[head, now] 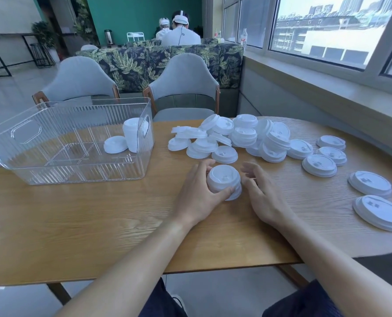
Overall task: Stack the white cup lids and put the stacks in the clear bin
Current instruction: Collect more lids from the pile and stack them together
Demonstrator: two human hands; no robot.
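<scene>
- Left hand (196,193) gripping a short stack of white lids (224,182) sitting on the wooden surface (99,225); thumb wrapping the near side, fingers curling over the far rim.
- Right hand (262,197) hovering just right of that stack, grip released, fingers loosely curled, holding nothing; contact with the stack: cannot tell.
- Loose pile of lids (231,138) lying behind the hands, mid-surface; single lids (371,184) trailing off to the right, apart from each other.
- Clear bin (76,143) sitting at far left of the surface, ribbed walls, handle cutouts.
- Inside the bin: a tall lid stack (132,137) standing at its right end, one lid (115,144) leaning against it.
- Two grey chairs (183,88) standing behind the surface.
</scene>
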